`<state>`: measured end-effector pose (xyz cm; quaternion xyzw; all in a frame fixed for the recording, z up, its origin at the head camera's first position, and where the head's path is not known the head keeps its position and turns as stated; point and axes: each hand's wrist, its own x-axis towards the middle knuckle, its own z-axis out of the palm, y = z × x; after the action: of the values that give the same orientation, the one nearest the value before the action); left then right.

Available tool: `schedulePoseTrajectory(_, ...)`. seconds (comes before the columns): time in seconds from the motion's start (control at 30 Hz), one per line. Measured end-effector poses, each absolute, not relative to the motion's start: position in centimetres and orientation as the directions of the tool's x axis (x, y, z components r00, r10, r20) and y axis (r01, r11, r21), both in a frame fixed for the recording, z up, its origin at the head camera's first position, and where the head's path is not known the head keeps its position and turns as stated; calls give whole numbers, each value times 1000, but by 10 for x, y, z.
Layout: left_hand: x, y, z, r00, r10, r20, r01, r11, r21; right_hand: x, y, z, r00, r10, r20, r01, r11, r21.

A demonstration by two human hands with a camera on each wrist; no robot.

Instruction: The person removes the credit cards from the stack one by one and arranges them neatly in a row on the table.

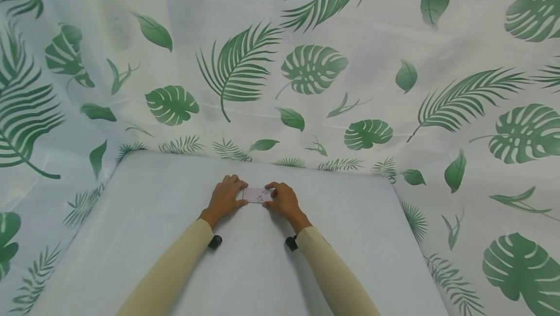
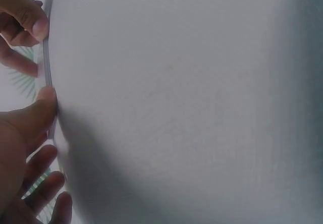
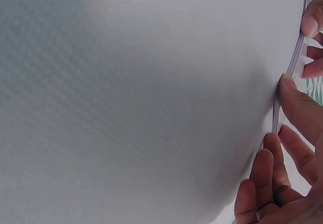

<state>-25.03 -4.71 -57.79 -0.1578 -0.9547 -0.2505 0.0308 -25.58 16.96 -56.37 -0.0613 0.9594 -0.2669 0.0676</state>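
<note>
A small flat pink rectangle with reddish marks (image 1: 254, 195) lies over the white table near its far side. My left hand (image 1: 225, 196) grips its left end, thumb at the near edge and a finger at the far edge. At the other end my right hand (image 1: 285, 201) pinches it the same way, its fingers covering that corner. Seen side-on in the right wrist view, the thing's edge (image 3: 295, 55) is thin and layered with fine dark lines. The left wrist view shows the left thumb (image 2: 45, 100) pressed on that edge, other fingers spread below.
The white table (image 1: 183, 267) fills the space below and around the hands. Sheets printed with green leaves (image 1: 245, 126) rise at its back and both sides. Black wrist cameras (image 1: 215, 242) hang under the sleeves.
</note>
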Motion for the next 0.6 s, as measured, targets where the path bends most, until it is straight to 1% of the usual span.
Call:
schedulePoseTrajectory(0.17, -251, -48, -580, -946, 292, 143, 324, 813, 483, -255, 169, -566, -984, -157, -81, -92, 847, -523)
schedulePoseTrajectory(0.37, -251, -51, -582, -945, 292, 147, 326, 820, 470, -251, 169, -566, -986, -163, -29, -122, 832, -541)
schedulePoseTrajectory(0.6, -249, -54, -573, -947, 284, 151, 321, 819, 476, -248, 165, -558, -982, -184, 34, -174, 827, -535)
